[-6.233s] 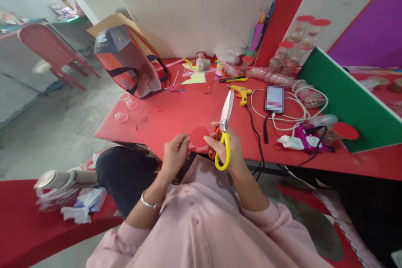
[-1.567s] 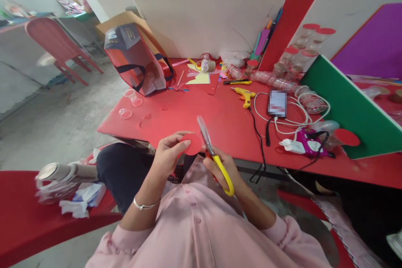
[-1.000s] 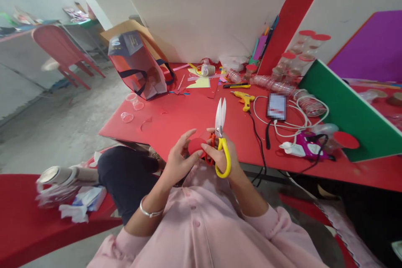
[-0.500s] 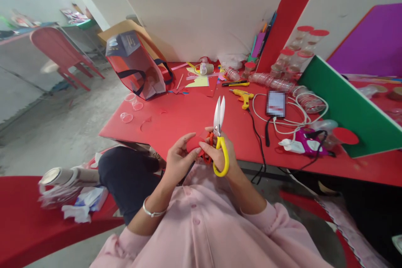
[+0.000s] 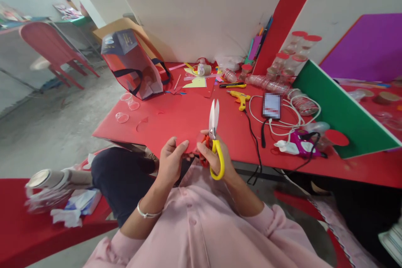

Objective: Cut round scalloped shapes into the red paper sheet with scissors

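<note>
My right hand (image 5: pixel 216 161) grips yellow-and-orange handled scissors (image 5: pixel 214 134), blades nearly closed and pointing up and away from me. My left hand (image 5: pixel 171 163) pinches a small red paper disc (image 5: pixel 190 147) between fingers and thumb. The disc is held right beside the scissor handles, just in front of my chest, over the near edge of the red table (image 5: pixel 188 113). Most of the disc is hidden by my fingers.
A red bag (image 5: pixel 132 65) stands at the table's far left. A yellow glue gun (image 5: pixel 239 98), a phone (image 5: pixel 271 105) with white cables, clear jars (image 5: pixel 290 56) and a green board (image 5: pixel 339 111) lie to the right. Clear cups (image 5: pixel 127 102) sit at the left edge.
Since 1.6 s ago the scissors swung upright from a tilted position. Both hands drew together and slightly lower, and the red disc became mostly covered by my left fingers.
</note>
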Motion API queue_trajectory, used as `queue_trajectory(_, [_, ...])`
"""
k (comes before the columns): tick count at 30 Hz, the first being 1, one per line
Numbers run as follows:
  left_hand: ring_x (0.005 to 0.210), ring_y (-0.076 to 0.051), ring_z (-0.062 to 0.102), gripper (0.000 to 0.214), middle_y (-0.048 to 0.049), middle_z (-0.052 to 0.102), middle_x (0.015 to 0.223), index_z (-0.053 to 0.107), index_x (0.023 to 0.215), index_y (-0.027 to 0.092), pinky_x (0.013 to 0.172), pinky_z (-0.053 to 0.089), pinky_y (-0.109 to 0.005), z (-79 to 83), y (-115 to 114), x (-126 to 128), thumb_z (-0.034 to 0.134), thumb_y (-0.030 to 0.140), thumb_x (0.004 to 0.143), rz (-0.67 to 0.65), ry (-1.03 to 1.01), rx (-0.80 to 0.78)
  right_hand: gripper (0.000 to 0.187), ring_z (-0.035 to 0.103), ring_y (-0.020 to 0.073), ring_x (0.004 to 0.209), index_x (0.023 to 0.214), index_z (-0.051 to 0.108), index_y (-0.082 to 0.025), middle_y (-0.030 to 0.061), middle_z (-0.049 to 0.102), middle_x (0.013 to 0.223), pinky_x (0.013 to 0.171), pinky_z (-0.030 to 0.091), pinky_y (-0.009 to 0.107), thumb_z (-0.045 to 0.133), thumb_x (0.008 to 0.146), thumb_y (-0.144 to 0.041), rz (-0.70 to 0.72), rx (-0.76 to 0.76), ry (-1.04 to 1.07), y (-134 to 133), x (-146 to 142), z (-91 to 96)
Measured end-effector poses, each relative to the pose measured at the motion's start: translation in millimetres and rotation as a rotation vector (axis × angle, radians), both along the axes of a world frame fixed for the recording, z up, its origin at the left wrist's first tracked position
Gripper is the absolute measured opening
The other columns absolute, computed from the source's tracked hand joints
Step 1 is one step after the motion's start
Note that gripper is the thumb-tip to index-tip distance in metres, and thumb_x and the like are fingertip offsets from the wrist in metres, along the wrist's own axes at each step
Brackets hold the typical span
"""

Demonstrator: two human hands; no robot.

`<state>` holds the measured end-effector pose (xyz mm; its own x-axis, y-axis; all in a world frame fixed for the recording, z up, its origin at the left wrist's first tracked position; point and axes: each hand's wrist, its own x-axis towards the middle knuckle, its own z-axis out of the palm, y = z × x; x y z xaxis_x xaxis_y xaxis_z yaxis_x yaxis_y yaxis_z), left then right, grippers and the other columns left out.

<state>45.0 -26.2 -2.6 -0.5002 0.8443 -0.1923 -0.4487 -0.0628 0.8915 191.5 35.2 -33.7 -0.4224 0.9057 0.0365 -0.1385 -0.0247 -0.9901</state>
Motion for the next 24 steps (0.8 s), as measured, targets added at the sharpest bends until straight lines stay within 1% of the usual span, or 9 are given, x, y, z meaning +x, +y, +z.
queue_trajectory(3, [0.053, -0.013, 0.069, 0.056, 0.0048, 0.073, 0.071, 0.061, 0.084, 0.023, 0.049, 0.053, -0.021, 1.0, 1, -5, 0.107, 0.050, 0.065, 0.030, 0.012, 0.008, 0.062, 0.064, 0.0186, 0.075, 0.147, 0.062, -0.029, -0.0018, 0.061, 0.090, 0.073, 0.058, 0.034, 0.069, 0.106, -0.075, 0.153, 0.020, 0.007, -9, 9, -19.4])
queue_trajectory(4, [0.055, -0.013, 0.069, 0.056, 0.0049, 0.073, 0.072, 0.061, 0.083, 0.023, 0.051, 0.054, -0.021, 0.3, 1, -6, 0.107, 0.050, 0.066, 0.041, 0.020, 0.013, 0.064, 0.064, 0.0192, 0.078, 0.150, 0.060, -0.030, -0.0010, 0.061, 0.092, 0.076, 0.057, 0.034, 0.067, 0.106, -0.077, 0.203, 0.039, 0.025, -13, 11, -25.4])
queue_trajectory(6, [0.059, -0.012, 0.070, 0.052, 0.0039, 0.075, 0.076, 0.064, 0.083, 0.022, 0.056, 0.058, -0.023, -2.2, -1, -9, 0.106, 0.050, 0.069, 0.060, 0.037, 0.022, 0.068, 0.061, 0.0200, 0.078, 0.151, 0.061, -0.031, 0.0000, 0.060, 0.093, 0.074, 0.055, 0.034, 0.064, 0.106, -0.081, 0.272, 0.061, 0.044, -21, 14, -32.8])
queue_trajectory(9, [0.070, -0.014, 0.075, 0.040, -0.0005, 0.081, 0.087, 0.076, 0.091, 0.021, 0.071, 0.065, -0.026, -5.2, -4, -12, 0.101, 0.049, 0.079, 0.048, 0.080, 0.040, 0.073, 0.058, 0.0209, 0.073, 0.149, 0.065, -0.030, 0.0016, 0.060, 0.090, 0.067, 0.051, 0.034, 0.057, 0.106, -0.087, 0.336, 0.028, 0.019, -30, 15, -28.8])
queue_trajectory(12, [0.082, -0.016, 0.078, 0.033, -0.0033, 0.085, 0.096, 0.083, 0.098, 0.022, 0.080, 0.066, -0.029, -5.3, -6, -15, 0.099, 0.047, 0.084, 0.045, 0.113, 0.072, 0.080, 0.056, 0.0210, 0.071, 0.144, 0.070, -0.027, 0.0026, 0.060, 0.088, 0.064, 0.048, 0.033, 0.055, 0.102, -0.093, 0.335, 0.064, -0.026, -30, 14, -14.1])
queue_trajectory(16, [0.076, -0.016, 0.075, 0.030, -0.0023, 0.082, 0.090, 0.083, 0.094, 0.022, 0.074, 0.064, -0.028, -3.9, -8, -15, 0.099, 0.045, 0.082, 0.051, 0.107, 0.062, 0.078, 0.056, 0.0211, 0.074, 0.142, 0.073, -0.026, 0.0038, 0.062, 0.091, 0.067, 0.049, 0.033, 0.054, 0.104, -0.091, 0.316, 0.141, -0.065, -27, 14, -2.7])
queue_trajectory(20, [0.068, -0.015, 0.071, 0.032, -0.0003, 0.079, 0.082, 0.080, 0.089, 0.022, 0.068, 0.061, -0.027, -1.0, -8, -10, 0.099, 0.046, 0.080, 0.060, 0.107, 0.043, 0.075, 0.054, 0.0196, 0.072, 0.144, 0.072, -0.026, 0.0026, 0.061, 0.090, 0.063, 0.045, 0.030, 0.055, 0.106, -0.088, 0.328, 0.147, -0.048, -29, 13, -8.4])
queue_trajectory(22, [0.069, -0.014, 0.072, 0.034, -0.0002, 0.080, 0.083, 0.079, 0.087, 0.022, 0.068, 0.061, -0.027, 1.5, -7, -8, 0.100, 0.046, 0.078, 0.079, 0.090, 0.054, 0.074, 0.052, 0.0184, 0.070, 0.146, 0.070, -0.026, 0.0012, 0.059, 0.089, 0.061, 0.044, 0.030, 0.056, 0.107, -0.086, 0.316, 0.111, -0.033, -32, 14, -13.1])
queue_trajectory(24, [0.072, -0.015, 0.074, 0.037, -0.0005, 0.081, 0.084, 0.078, 0.085, 0.022, 0.072, 0.063, -0.027, 4.2, -7, -7, 0.103, 0.046, 0.074, 0.099, 0.048, 0.064, 0.072, 0.053, 0.0179, 0.068, 0.148, 0.068, -0.025, 0.0002, 0.059, 0.088, 0.061, 0.046, 0.030, 0.059, 0.107, -0.084, 0.261, 0.067, -0.015, -33, 13, -15.6])
